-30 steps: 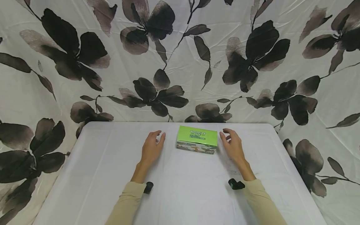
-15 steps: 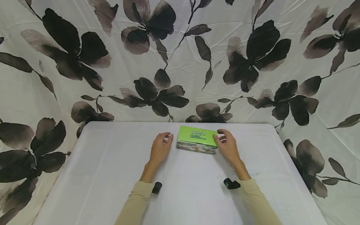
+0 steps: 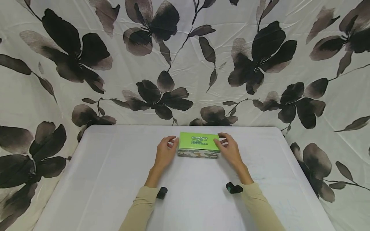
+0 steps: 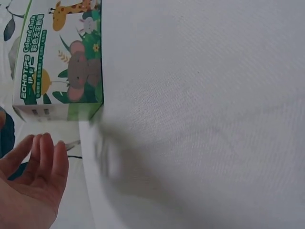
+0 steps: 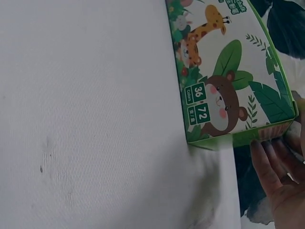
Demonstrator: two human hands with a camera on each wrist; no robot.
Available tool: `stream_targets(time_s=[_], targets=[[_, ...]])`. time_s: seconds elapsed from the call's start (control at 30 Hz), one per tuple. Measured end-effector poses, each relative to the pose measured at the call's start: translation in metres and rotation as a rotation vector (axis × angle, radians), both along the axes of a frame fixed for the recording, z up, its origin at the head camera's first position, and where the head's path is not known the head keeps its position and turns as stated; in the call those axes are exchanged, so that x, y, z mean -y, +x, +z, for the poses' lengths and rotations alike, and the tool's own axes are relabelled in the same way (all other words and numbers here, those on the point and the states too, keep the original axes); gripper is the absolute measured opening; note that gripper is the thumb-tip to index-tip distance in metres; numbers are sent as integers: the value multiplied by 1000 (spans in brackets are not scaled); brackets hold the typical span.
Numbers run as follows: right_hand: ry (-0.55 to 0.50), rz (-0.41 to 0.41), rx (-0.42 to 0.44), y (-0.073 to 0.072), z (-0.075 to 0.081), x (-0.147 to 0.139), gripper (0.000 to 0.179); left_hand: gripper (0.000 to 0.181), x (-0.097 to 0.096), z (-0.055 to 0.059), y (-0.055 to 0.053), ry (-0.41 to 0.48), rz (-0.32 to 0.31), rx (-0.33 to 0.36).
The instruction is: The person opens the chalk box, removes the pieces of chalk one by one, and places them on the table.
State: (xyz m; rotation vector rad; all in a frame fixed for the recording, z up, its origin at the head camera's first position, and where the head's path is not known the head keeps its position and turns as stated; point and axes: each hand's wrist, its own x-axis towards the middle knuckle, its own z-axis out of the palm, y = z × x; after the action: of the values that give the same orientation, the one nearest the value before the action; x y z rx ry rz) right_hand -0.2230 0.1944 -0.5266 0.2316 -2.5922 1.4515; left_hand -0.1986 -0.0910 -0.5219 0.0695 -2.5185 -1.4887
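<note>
A box of colored chalk (image 3: 198, 146) lies near the far edge of the table, with a bright green lid and a front printed with cartoon animals. At its right end is my right hand (image 3: 230, 151); the thumb overlaps the lid's corner and the other fingertips touch the end face in the right wrist view. My left hand (image 3: 165, 153) is beside the left end, fingers relaxed and holding nothing. A narrow gap shows in the left wrist view between these fingertips (image 4: 46, 138) and the box's end.
A white cloth covers the table (image 3: 190, 199). Behind it hangs a pale curtain (image 3: 199, 80) with dark printed flowers, close to the table's far edge. Small black devices sit at both wrists, by the beige sleeves (image 3: 141, 205).
The right hand has come in to the chalk box's right end. The box has shifted slightly left and turned straighter to the table edge. The left hand has moved right, close to its left end.
</note>
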Motion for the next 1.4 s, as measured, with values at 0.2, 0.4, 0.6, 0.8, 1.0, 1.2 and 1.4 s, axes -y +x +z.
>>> stream_targets(time_s=[0.2,0.4,0.6,0.8,1.0,1.2,1.4], targets=[[-14,29,18,-1,0,7,48,41,0,-5,-2,58,6,27],[-30,45,49,2,1,13,50,44,5,-9,-3,118,11,82],[-76,62,65,2,-1,16,50,46,10,-10,-1,206,-15,137],[-105,67,67,3,-6,20,49,45,14,-10,2,263,-28,143],[-139,63,62,8,-6,29,49,45,18,-12,6,304,-29,154],[-160,62,54,17,-1,36,47,46,22,-14,16,313,-28,189],[-166,60,36,20,-13,35,46,46,24,-14,25,315,-24,179]])
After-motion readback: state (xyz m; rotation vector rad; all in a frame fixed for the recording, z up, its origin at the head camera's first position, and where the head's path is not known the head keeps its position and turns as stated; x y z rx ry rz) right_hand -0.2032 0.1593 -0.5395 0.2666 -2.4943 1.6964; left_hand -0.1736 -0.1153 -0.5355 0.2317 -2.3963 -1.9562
